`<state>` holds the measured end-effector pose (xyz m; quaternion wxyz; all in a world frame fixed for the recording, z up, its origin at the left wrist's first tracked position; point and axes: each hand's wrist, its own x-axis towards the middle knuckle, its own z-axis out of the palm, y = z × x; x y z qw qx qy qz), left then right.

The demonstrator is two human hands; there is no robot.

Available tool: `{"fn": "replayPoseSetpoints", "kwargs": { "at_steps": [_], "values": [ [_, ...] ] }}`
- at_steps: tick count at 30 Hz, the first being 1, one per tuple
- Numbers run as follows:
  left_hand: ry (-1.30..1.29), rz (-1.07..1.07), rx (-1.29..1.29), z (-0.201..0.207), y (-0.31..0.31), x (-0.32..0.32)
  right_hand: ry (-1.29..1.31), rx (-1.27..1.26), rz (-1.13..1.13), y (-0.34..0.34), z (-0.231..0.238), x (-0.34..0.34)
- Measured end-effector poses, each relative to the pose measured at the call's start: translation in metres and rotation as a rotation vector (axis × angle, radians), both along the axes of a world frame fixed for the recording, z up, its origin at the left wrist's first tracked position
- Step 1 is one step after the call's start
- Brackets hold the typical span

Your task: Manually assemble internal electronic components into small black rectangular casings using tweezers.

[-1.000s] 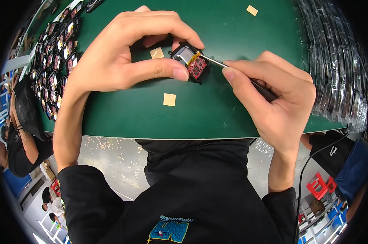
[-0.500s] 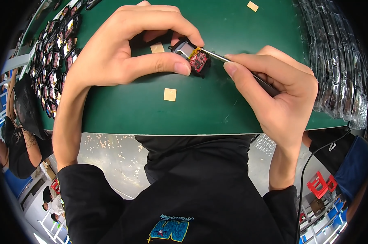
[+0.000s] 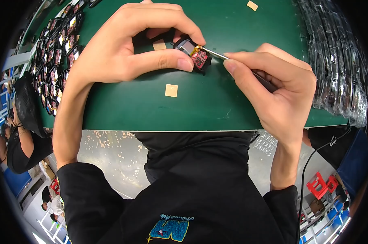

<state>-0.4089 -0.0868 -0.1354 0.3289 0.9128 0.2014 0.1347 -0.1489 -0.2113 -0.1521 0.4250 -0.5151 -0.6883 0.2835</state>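
Observation:
Over the green table, my left hand (image 3: 139, 44) pinches a small black device housing (image 3: 201, 68) by its edges, between thumb and fingers. Inside the housing sit a red circuit board (image 3: 199, 58), a grey block (image 3: 186, 46) that looks like a battery, and a yellow strip (image 3: 195, 51) between them. My right hand (image 3: 275, 79) grips slim metal tweezers (image 3: 215, 53) like a pen. Their tip meets the housing by the yellow strip, close to my left index fingertip. Whether the tip holds anything is too small to tell.
Many similar open housings (image 3: 56, 61) stand in rows at the left. Stacked clear plastic trays (image 3: 334, 61) line the right side. Small tan squares (image 3: 171, 90) lie on the green table (image 3: 241, 110). Another person (image 3: 25, 142) is beyond the left side; a black cable (image 3: 304, 175) hangs at right.
Both hands hold nearly the same pose, with the tweezers' tip still at the yellow strip. The view has shifted slightly. At the left, the other person's arm has moved.

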Motion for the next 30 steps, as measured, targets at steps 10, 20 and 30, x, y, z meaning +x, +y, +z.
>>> {"fn": "replayPoseSetpoints", "kwargs": {
  "at_steps": [10,20,30],
  "values": [
    [-0.02,-0.006,0.046,-0.0004,-0.0004,-0.0006,-0.003,0.014,-0.013,-0.0011,-0.0015,0.0],
    [-0.029,0.033,0.006,-0.006,-0.003,-0.0027,-0.012,0.07,0.003,0.0004,-0.0033,-0.0004],
    [-0.029,0.019,0.043,-0.0012,-0.0023,-0.0009,-0.019,0.04,0.014,-0.0008,-0.0035,0.002]
  ]
}}
